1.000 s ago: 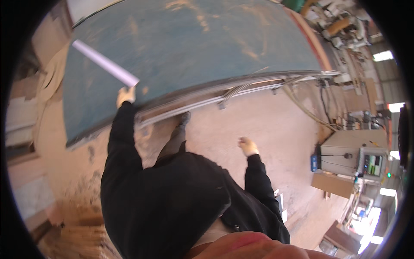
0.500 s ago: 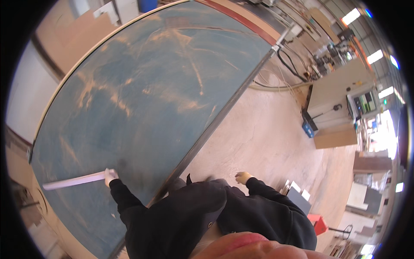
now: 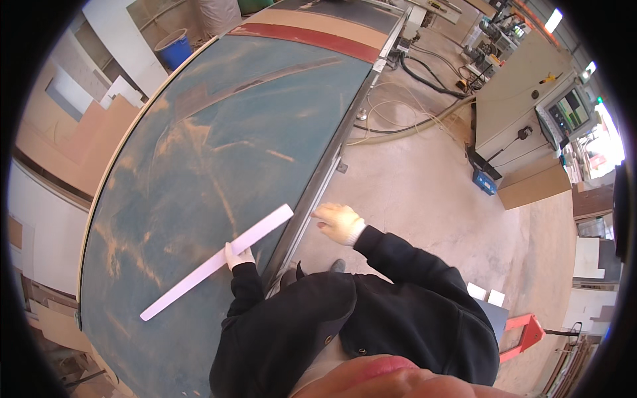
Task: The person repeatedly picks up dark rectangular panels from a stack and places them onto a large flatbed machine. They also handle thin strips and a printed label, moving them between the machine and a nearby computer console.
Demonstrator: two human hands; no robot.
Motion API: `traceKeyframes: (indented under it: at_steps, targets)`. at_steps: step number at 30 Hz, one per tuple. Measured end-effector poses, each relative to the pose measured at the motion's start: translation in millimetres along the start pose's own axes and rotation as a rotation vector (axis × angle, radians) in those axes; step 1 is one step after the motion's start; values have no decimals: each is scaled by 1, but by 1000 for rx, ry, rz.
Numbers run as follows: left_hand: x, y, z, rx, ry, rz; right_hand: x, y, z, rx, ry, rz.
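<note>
Left hand: grasping pale strip mid-length, ends jutting both sides
Right hand: empty, loosely unclenched, near strip's upper end

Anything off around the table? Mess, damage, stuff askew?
Mostly mess: tan smears, probably dust, streak the blue-green tabletop unevenly. On the floor past its right edge, a tan hose and black cable run in loose curves, looking untidy. The pale strip in the left hand shows no obvious damage.

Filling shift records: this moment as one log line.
left hand: holds white strip over blue-green tabletop | right hand: empty, near table edge
</note>
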State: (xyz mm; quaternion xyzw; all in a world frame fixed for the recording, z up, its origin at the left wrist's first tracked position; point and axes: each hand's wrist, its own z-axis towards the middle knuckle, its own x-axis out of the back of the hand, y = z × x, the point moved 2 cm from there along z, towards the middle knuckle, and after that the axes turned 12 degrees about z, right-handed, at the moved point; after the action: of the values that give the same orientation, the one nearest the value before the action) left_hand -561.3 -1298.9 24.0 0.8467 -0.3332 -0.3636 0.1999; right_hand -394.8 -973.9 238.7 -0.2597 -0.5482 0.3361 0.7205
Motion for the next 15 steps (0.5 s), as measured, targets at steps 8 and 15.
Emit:
traceKeyframes:
  at_steps: [8, 15]
  targets:
    - [-209, -115, -24, -32, -445, 205, 69, 100, 109, 156, -178, -638]
    - [-402, -206, 9, -20, -514, 354, 176, 235, 217, -187, -388, -737]
